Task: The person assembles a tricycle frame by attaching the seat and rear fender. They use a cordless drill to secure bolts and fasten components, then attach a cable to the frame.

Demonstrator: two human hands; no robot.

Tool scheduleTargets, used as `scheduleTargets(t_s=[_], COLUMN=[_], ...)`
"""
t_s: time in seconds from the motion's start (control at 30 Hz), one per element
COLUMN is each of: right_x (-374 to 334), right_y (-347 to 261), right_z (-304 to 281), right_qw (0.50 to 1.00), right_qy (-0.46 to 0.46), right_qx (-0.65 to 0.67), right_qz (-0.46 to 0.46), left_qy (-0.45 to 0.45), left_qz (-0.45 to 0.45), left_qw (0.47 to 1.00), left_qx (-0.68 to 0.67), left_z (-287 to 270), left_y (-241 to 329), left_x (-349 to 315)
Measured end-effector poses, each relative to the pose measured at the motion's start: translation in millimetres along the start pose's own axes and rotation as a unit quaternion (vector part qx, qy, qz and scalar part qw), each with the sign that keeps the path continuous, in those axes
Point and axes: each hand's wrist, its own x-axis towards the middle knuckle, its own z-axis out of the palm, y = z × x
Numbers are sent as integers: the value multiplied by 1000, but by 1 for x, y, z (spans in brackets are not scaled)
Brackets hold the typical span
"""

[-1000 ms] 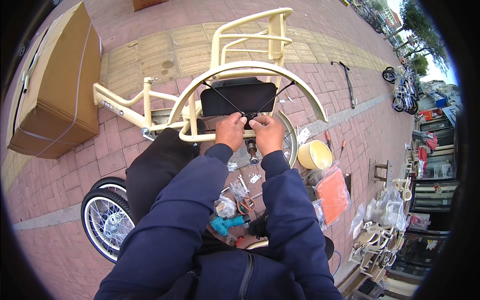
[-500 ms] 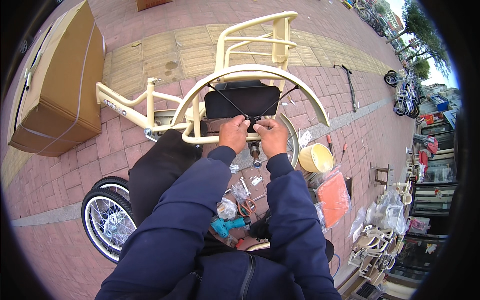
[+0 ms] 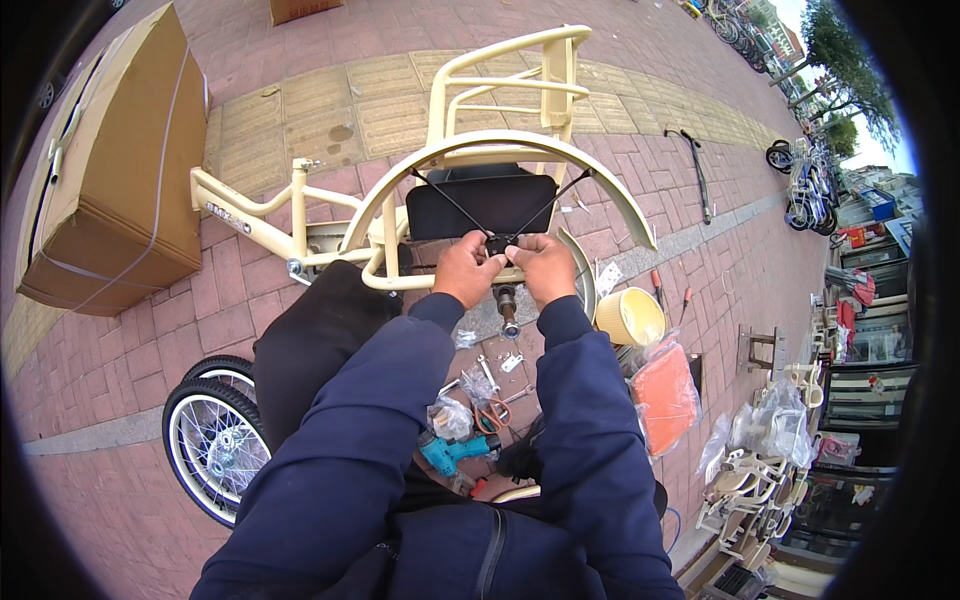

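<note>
A cream bicycle frame [image 3: 275,232] lies across the paving ahead of me, and a curved cream mudguard [image 3: 480,138] arches over it. Two black mudguard stays [image 3: 551,208] run from the arch down to a small dark part between my hands. My left hand [image 3: 466,272] is closed in a pinch at its left side, thumb and forefinger at the stays' lower ends. From the right, my right hand [image 3: 543,268] pinches the same spot; the fingertips nearly meet and partly hide it. Just below protrudes a metal axle-like tube [image 3: 508,312]. Behind is a flat black panel [image 3: 482,205].
Beneath my arms lie a teal power drill [image 3: 452,452], orange-handled scissors [image 3: 492,412], spanners [image 3: 487,372] and plastic bags. A yellow basket [image 3: 631,317] and an orange wrapped panel [image 3: 664,405] sit right. Spoked wheels [image 3: 215,445] and a large cardboard box [image 3: 125,165] stand left.
My left hand has turned slightly, its thumb now nearer the right hand's fingers. Both hands stay at the same dark part. The frame and mudguard appear shifted slightly left.
</note>
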Motion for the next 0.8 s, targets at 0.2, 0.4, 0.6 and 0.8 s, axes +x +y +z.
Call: scheduleTargets(t_s=[0.2,0.4,0.6,0.8], right_x=[7,6,-11,-21], right_y=[2,-1,7,14], right_z=[-9,-21,-49,-57], right_qw=[998,979,897,864], right_qy=[-47,-84,-161,-181], right_qx=[43,145,393,454], right_qz=[27,119,126,123], left_qy=[20,24,32,49], left_qz=[-21,-34,-19,-12], left_qw=[998,996,997,996], left_qx=[61,80,70,76], left_z=[-1,1,-1,-2], left_y=[10,13,14,22], left_x=[-2,-2,2,4])
